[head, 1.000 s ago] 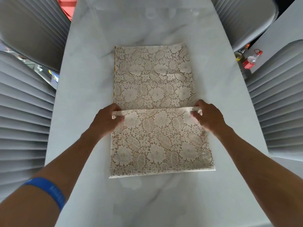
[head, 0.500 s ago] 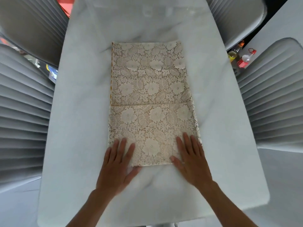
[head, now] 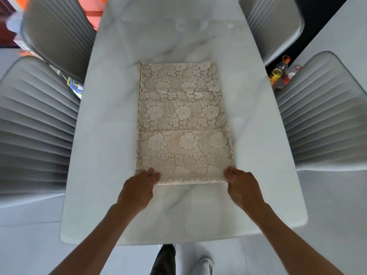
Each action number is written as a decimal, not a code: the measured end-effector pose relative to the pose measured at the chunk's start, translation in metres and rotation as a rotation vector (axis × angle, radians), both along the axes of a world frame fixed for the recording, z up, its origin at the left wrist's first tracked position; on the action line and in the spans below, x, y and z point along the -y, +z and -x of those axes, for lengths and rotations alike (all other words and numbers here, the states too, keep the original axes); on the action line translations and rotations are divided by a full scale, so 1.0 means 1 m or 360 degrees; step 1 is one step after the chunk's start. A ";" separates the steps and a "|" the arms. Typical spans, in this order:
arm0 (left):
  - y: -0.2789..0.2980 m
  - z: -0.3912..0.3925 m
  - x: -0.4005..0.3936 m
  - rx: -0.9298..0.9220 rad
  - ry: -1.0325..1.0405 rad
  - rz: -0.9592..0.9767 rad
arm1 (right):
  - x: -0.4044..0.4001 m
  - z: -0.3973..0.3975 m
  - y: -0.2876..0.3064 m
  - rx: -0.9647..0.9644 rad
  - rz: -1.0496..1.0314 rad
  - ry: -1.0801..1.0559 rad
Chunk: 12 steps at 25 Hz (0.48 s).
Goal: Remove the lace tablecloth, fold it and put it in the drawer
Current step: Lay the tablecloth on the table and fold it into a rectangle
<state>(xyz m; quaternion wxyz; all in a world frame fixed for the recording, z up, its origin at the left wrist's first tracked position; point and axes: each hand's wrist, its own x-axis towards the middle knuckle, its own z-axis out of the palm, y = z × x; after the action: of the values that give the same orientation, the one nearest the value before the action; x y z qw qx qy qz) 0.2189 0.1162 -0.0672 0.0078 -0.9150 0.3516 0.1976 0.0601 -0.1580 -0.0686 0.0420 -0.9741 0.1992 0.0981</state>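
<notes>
The cream floral lace tablecloth, folded into a long strip, lies on the pale marble surface with its long axis running straight away from me. My left hand and right hand each grip a corner of its near edge — fingers curled over the lace, both equally close. No drawer is in view — no container either.

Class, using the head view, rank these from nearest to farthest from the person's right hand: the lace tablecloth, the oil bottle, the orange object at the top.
From the right hand:
1. Lace tablecloth, pinched at its near right corner.
2. Oil bottle, beyond the table's right edge.
3. Orange object, far top left.
</notes>
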 end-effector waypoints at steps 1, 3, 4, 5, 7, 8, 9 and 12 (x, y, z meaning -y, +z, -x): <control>0.010 0.007 -0.008 -0.0105 -0.0026 -0.0059 | -0.002 0.009 0.012 -0.0199 -0.0054 -0.0014; 0.034 0.019 -0.026 -0.0340 -0.0099 -0.0114 | 0.001 0.026 0.035 -0.0429 -0.0315 -0.0005; 0.048 0.018 -0.035 -0.0473 -0.0113 -0.0091 | 0.007 0.030 0.046 -0.0428 -0.0542 -0.0047; 0.061 0.011 -0.041 -0.0593 -0.0073 -0.0021 | 0.014 0.030 0.060 -0.0317 -0.0806 -0.0144; 0.083 -0.016 -0.046 -0.0782 0.0149 0.0263 | 0.031 0.018 0.083 0.0109 -0.1298 -0.0375; 0.093 -0.036 -0.044 -0.0847 0.0268 0.0441 | 0.040 0.005 0.091 0.0308 -0.1492 -0.0497; 0.100 -0.059 -0.039 -0.0869 0.0378 0.0598 | 0.047 -0.013 0.099 0.0463 -0.1621 -0.0604; 0.097 -0.126 -0.014 -0.0813 0.0716 0.0919 | 0.065 -0.083 0.100 0.0720 -0.1783 -0.0801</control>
<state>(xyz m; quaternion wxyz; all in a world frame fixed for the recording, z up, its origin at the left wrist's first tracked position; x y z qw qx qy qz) 0.3454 0.1306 0.0300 -0.3784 -0.8552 0.1753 0.3077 0.1435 -0.2227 0.0315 0.6057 -0.7251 0.3261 -0.0331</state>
